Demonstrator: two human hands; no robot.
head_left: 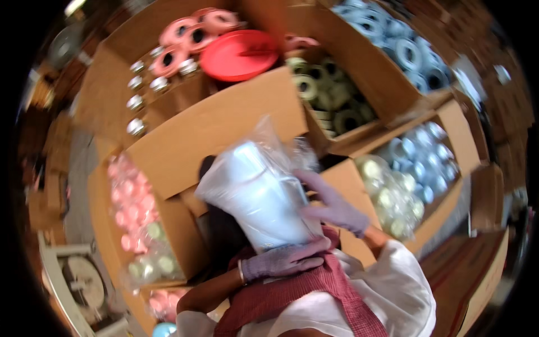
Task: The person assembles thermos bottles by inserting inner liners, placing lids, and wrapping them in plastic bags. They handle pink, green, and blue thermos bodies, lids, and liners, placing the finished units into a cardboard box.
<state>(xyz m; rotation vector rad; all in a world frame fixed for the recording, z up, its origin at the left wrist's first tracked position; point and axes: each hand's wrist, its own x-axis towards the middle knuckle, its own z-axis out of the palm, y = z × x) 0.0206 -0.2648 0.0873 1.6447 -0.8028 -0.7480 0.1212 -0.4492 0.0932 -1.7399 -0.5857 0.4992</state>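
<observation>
A light-blue plastic container in a clear bag [264, 194] is in front of my torso, tilted, its exact kind blurred under the film. My left hand [286, 259], in a pale purple glove, holds it across the lower end with the fingers close together. At its right side is my right hand [337, 206], gloved alike. The fingers of that hand are spread, their tips at the bag's edge; whether they press on it is hard to tell.
Around me stand cartons of bagged pink pieces [132, 205], bagged blue pieces [421, 160], cream rings [331, 92] and blue rings [407, 53]. A red round lid [240, 55], pink rings [196, 36] and silvery caps [135, 103] lie on cardboard ahead. A scale-like device [84, 283] is at left.
</observation>
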